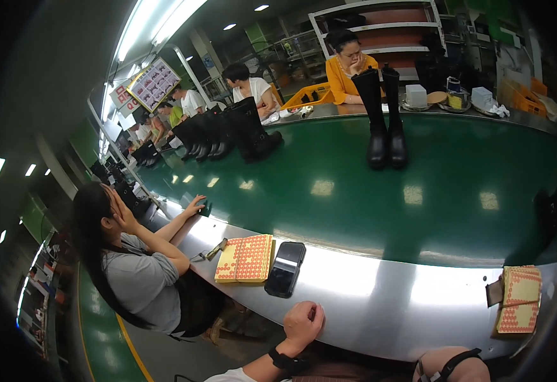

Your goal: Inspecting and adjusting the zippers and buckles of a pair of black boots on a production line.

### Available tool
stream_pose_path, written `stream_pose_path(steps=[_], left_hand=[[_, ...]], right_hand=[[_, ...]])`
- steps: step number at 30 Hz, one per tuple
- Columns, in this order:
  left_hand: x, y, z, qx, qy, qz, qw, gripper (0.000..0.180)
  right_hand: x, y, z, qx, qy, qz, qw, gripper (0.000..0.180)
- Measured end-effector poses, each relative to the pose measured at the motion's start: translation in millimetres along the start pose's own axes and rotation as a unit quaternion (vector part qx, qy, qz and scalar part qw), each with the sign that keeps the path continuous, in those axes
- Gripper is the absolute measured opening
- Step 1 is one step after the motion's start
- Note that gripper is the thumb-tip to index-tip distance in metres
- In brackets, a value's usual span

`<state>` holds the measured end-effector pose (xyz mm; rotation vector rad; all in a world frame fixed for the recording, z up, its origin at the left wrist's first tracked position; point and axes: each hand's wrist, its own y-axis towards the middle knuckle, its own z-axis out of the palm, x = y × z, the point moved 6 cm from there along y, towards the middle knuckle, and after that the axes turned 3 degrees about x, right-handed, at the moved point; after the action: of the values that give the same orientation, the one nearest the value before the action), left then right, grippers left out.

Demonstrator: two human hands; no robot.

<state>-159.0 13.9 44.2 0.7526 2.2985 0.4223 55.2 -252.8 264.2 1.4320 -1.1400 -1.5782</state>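
My left hand (304, 326) rests at the near edge of the metal ledge, its fingers curled into a loose fist; I see nothing held in it. A black band is round that wrist. Nearest to it lies a black smartphone (285, 270), and left of the phone is a banded stack of yellow sheets with red round stickers (245, 259). At the lower edge, right of centre, my right hand (451, 364) shows only in part, with a black strap across it; its fingers are hidden. A second banded stack of sticker sheets (519, 299) lies at the ledge's right end.
A green conveyor belt (329, 197) runs beyond the metal ledge (355, 280). A pair of tall black boots (387, 121) stands on it; more boots (250, 130) stand far left. A co-worker in grey (141, 280) sits to my left; one in yellow (347, 73) sits opposite.
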Motion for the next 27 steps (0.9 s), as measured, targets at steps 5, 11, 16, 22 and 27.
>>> stream_pose_path(steps=[5,11,16,22,27], left_hand=[[2.1,-2.6,-3.8,0.004,0.009,-0.01,1.0,0.014],[-7.9,4.8,-2.3,0.0,-0.004,0.012,1.0,0.013],[-2.8,2.8,-2.3,-0.001,-0.001,0.009,1.0,0.015],[-1.0,2.2,-3.9,0.0,0.006,0.01,1.0,0.018],[-1.9,6.4,0.1,0.005,0.007,0.017,1.0,0.023]], right_hand=[[10.3,-0.2,4.3,0.043,-0.058,-0.031,0.997,0.018],[7.8,-24.6,15.3,0.053,-0.086,-0.03,0.994,0.018],[4.8,-31.7,23.6,0.084,-0.117,-0.069,0.987,0.02],[6.2,-33.8,40.5,0.132,-0.173,-0.127,0.968,0.023],[2.4,-32.9,55.1,0.179,-0.225,-0.183,0.94,0.026]])
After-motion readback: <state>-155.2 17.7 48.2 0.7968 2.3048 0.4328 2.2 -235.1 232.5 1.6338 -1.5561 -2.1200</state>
